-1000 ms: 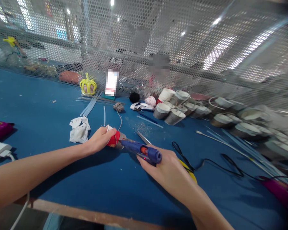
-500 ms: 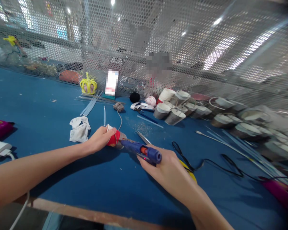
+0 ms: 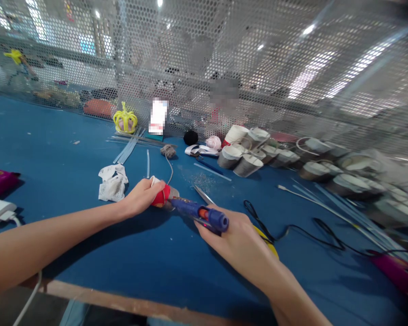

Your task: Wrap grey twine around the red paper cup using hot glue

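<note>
My left hand (image 3: 144,194) is closed round a small red paper cup (image 3: 161,195) lying on its side, with grey yarn wound about its far end. A strand runs from the cup back to a small ball of grey yarn (image 3: 168,151). In my right hand (image 3: 229,233) is a blue hot glue gun (image 3: 193,210), its nozzle at the yarn-covered part of the cup; whether it touches I cannot tell. Scissors (image 3: 204,195) lie just behind the glue gun, their blades showing. Yellow handles (image 3: 267,242) peek out beside my right hand.
Several yarn-wrapped cups (image 3: 248,165) stand at the back right. Glue sticks (image 3: 131,147) and a crumpled white piece (image 3: 113,182) lie on the blue table (image 3: 71,167). A black cord (image 3: 302,231) trails right. A perforated metal screen (image 3: 190,54) closes off the back.
Almost nothing differs. Both hands keep their places on the cup and the glue gun, with at most a very slight shift.
</note>
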The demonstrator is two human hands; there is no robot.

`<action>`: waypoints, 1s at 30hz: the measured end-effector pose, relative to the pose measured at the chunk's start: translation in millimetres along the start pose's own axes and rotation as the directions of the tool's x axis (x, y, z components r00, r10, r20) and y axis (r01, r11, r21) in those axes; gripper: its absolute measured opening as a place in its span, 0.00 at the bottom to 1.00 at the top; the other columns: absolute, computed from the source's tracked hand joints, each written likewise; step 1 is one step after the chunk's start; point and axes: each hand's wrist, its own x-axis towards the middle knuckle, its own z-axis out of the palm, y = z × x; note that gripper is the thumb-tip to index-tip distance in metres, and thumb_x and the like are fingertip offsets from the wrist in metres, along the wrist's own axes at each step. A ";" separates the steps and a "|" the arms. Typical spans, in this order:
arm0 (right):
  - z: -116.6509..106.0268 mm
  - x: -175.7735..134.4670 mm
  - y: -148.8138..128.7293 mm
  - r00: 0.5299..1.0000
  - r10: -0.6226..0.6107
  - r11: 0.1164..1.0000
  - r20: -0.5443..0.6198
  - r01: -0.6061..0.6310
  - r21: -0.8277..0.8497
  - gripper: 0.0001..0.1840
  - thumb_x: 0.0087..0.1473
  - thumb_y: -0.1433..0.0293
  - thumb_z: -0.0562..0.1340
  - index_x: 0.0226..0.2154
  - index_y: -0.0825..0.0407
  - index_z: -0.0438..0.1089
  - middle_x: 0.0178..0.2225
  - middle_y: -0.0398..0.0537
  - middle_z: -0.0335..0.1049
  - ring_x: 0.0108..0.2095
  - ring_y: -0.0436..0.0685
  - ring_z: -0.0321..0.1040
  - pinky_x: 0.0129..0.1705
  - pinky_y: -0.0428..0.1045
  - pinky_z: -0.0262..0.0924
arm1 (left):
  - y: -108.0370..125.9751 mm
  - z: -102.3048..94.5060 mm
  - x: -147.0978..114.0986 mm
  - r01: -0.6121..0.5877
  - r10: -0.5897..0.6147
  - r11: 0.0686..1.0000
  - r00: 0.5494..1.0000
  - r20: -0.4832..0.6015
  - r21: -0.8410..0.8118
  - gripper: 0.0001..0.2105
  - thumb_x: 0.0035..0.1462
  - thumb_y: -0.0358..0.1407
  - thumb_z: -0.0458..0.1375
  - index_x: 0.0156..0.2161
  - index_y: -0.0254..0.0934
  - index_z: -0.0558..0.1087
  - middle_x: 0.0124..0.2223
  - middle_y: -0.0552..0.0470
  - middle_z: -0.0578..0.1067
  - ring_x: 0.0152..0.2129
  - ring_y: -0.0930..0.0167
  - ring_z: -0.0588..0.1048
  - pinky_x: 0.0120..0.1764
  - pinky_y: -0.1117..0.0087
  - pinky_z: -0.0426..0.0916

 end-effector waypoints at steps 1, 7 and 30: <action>0.2 0.3 0.1 1.000 0.006 1.000 -0.015 -0.006 0.006 0.10 0.46 0.71 0.53 0.17 0.52 0.56 0.15 0.37 0.55 0.16 0.45 0.47 0.18 0.42 0.45 | 0.2 0.0 -0.3 -0.008 0.008 1.000 1.000 0.002 0.009 0.16 0.49 0.41 0.46 0.26 0.29 0.69 0.22 0.49 0.72 0.20 0.72 0.68 0.24 0.74 0.62; 1.4 0.6 1.7 0.999 0.029 0.999 -0.029 -0.029 0.022 0.10 0.46 0.71 0.54 0.17 0.52 0.56 0.15 0.36 0.54 0.16 0.45 0.47 0.18 0.42 0.45 | 1.2 0.1 -1.9 -0.030 0.031 0.997 1.000 -0.003 0.064 0.17 0.49 0.41 0.45 0.27 0.29 0.70 0.22 0.49 0.72 0.20 0.71 0.69 0.23 0.74 0.61; 0.7 -0.3 1.4 0.998 0.059 0.997 0.028 -0.060 0.047 0.10 0.46 0.70 0.54 0.16 0.52 0.54 0.14 0.36 0.52 0.16 0.44 0.44 0.16 0.41 0.44 | -0.2 -0.6 -0.7 -0.026 0.028 0.996 0.999 -0.025 0.088 0.16 0.48 0.41 0.45 0.25 0.29 0.68 0.21 0.50 0.70 0.20 0.71 0.67 0.23 0.74 0.61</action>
